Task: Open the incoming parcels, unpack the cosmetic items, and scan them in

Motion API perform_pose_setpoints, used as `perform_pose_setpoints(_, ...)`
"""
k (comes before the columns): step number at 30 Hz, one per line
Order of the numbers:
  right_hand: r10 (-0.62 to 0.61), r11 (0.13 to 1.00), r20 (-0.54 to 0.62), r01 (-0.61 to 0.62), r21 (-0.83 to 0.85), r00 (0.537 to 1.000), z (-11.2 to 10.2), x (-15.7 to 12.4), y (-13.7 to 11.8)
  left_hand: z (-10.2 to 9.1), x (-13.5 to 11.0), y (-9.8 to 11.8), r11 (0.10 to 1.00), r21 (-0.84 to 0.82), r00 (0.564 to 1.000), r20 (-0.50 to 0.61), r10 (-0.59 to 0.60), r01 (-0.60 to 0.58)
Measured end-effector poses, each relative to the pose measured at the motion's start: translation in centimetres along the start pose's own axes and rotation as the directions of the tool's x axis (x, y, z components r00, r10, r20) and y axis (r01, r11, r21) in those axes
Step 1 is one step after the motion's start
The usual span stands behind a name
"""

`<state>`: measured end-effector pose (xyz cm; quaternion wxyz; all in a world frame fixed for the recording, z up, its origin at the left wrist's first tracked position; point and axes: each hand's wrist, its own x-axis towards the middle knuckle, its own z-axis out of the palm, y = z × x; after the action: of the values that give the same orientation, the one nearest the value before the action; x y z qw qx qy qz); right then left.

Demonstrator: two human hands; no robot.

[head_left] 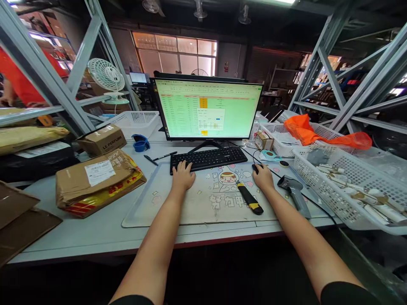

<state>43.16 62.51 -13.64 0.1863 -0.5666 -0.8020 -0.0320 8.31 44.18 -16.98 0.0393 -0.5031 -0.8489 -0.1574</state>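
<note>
My left hand (182, 177) rests with its fingers spread over the left end of a black keyboard (211, 159). My right hand (263, 177) is curled over a dark computer mouse (255, 168), most of it hidden under the palm. Both lie on a pale desk mat (197, 203) with a cartoon print. Between the hands is a black and yellow utility knife (249, 198). Just right of my right wrist lies a grey barcode scanner (295, 195) with its cable. Behind the keyboard a monitor (181, 114) displays a spreadsheet with a small pop-up window.
Cardboard parcels (95, 178) crowd the left side, near a blue tape roll (140, 143) and pens (159, 157). White plastic baskets (343, 186) line the right, one with orange mesh (318, 133) over it. Metal shelving posts flank the desk; a small fan (106, 75) hangs left.
</note>
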Motion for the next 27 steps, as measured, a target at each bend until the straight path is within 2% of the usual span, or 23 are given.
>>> perform_pose_setpoints(27, 0.056, 0.998, 0.02, -0.056, -0.007, 0.998, -0.78, -0.36, -0.48, -0.17, 0.05, 0.02, 1.0, -0.018, 1.0, 0.01, -0.009, 0.009)
